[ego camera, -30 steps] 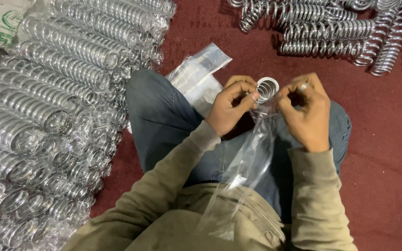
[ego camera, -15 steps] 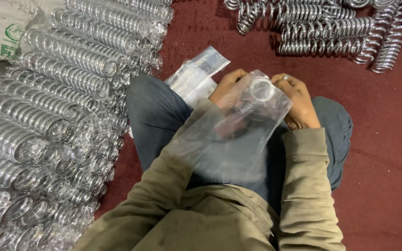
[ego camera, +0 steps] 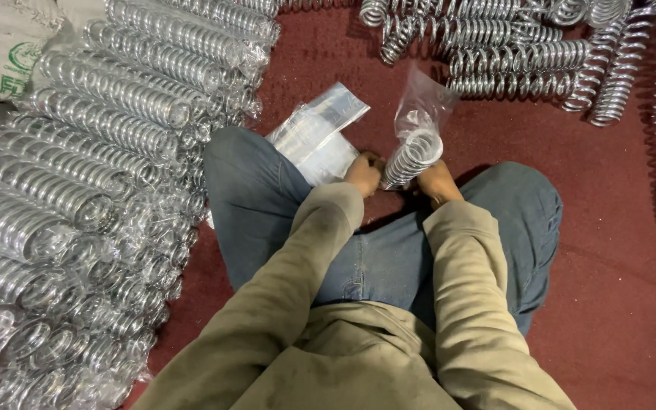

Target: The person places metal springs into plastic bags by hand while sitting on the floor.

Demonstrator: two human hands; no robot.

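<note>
A large heap of bagged coil springs [ego camera: 93, 175] fills the left of the frame, resting on the dark red floor [ego camera: 616, 266]. Bare metal springs [ego camera: 510, 53] lie across the upper right. A flat stack of clear plastic bags [ego camera: 316, 133] sits near centre, and what looks like a white sack [ego camera: 1, 53] occupies the upper left corner.

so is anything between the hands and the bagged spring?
Nothing visible. The left hand and right hand are both at the lower end of the spring, which stands tilted inside a clear plastic bag. Only the bag film lies between skin and coils.
</note>
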